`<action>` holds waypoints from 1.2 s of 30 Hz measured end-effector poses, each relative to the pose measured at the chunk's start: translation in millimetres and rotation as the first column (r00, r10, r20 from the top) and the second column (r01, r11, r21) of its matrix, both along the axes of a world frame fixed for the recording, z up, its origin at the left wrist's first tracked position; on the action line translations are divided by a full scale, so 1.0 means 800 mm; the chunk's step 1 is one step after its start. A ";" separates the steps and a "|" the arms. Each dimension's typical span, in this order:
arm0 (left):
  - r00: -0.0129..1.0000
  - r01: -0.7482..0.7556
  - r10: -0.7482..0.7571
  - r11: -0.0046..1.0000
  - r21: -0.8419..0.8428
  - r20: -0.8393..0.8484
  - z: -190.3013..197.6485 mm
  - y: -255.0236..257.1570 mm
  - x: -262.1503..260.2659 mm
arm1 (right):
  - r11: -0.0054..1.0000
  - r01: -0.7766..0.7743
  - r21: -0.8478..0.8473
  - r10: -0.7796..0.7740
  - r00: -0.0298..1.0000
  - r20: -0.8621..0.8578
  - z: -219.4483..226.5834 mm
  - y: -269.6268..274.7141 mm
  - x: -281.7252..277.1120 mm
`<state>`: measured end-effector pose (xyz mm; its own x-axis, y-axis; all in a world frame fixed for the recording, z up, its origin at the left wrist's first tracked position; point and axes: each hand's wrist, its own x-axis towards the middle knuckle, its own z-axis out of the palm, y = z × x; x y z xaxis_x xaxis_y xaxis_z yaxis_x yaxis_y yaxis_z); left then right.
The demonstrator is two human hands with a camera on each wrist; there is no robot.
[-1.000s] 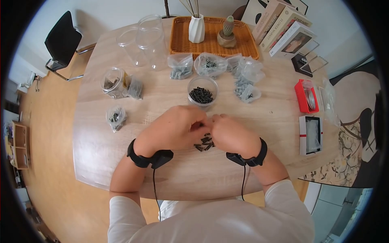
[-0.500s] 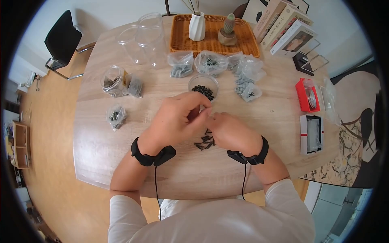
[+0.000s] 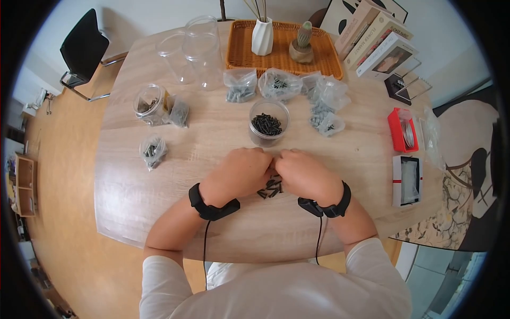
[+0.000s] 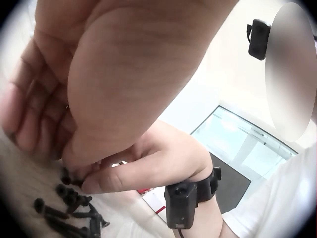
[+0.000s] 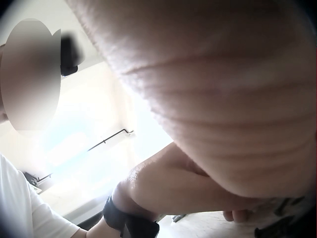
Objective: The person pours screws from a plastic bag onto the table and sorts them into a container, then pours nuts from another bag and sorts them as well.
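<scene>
Both hands meet low over a small pile of black screws [image 3: 272, 189] near the middle of the table. My left hand [image 3: 237, 173] bends its fingers down, its thumb tip close to the right hand's fingers; what lies between its fingertips is hidden. My right hand [image 3: 306, 173] pinches a black screw [image 4: 68, 178] at the pile's edge, seen in the left wrist view. Several loose screws [image 4: 54, 210] lie just under the fingers. Beyond the hands stands a clear round jar [image 3: 264, 141] partly filled with black screws.
Plastic bags of hardware [image 3: 240, 85] line the table behind the jar. At left stand another clear jar [image 3: 151, 106] and a small bag [image 3: 153, 151]. To the right are a red basket [image 3: 396, 130] and a white box [image 3: 397, 181]. A wicker tray [image 3: 284, 26] sits at the back.
Half a second ago my left hand reached up over the jar's near edge; now it has come back down beside the right hand. My right hand has stayed by the pile.
</scene>
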<state>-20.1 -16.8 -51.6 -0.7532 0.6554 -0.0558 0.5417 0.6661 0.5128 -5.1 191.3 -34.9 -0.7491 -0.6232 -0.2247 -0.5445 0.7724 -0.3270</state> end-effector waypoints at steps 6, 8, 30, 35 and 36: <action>0.996 -0.049 0.049 0.999 0.005 0.074 0.000 0.005 0.001 | 0.999 0.013 -0.038 -0.013 1.000 0.000 0.005 0.001 0.001; 0.996 -0.046 0.045 0.999 0.016 0.078 -0.002 0.003 0.001 | 0.999 0.010 -0.047 -0.010 1.000 0.001 0.006 0.000 0.000; 0.999 -0.030 0.026 0.992 0.119 0.029 -0.026 -0.002 -0.002 | 0.658 -0.077 -0.749 -0.358 0.843 -0.401 0.081 0.009 -0.012; 0.999 -0.027 0.029 0.992 0.124 -0.013 -0.030 0.000 -0.001 | 0.605 -0.140 -0.784 -0.430 0.772 -0.469 0.062 0.003 -0.024; 0.999 -0.028 0.031 0.992 0.120 -0.019 -0.030 0.000 -0.002 | 0.693 -0.134 -0.709 -0.399 0.747 -0.532 0.057 0.002 -0.030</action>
<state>-21.3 -16.6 -75.4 -0.7725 0.6339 0.0373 0.5340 0.6167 0.5783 -28.9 193.1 10.9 -0.6223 -0.2679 0.7355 -0.7234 0.5558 -0.4096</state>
